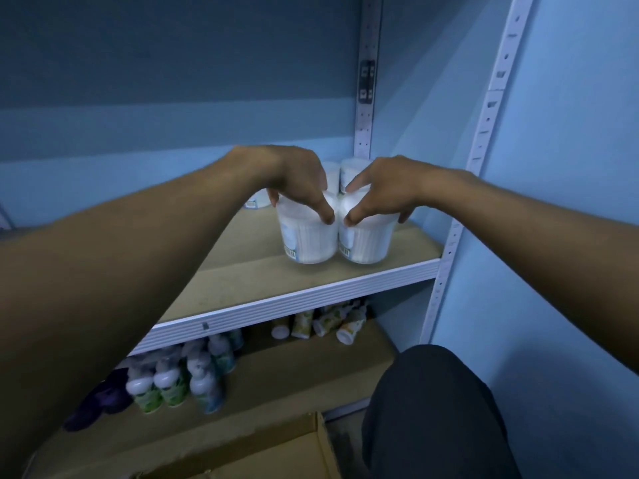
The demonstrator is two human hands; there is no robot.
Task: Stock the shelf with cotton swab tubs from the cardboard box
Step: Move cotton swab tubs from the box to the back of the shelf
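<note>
Two clear cotton swab tubs stand side by side and touching on the wooden shelf board (262,271), near its right end. My left hand (297,181) grips the left tub (309,242) from above by its lid. My right hand (383,190) grips the right tub (366,242) the same way. Behind them stand more tubs (347,171) at the back right corner, and another tub (257,200) is partly hidden behind my left wrist. A corner of the cardboard box (276,451) shows at the bottom edge; its inside is out of view.
White perforated uprights (491,108) frame the shelf on the right, against a blue wall. The lower shelf holds several white-capped bottles (173,382) at left and lying tubes (332,323) at right. My dark-trousered knee (432,409) is at the lower right.
</note>
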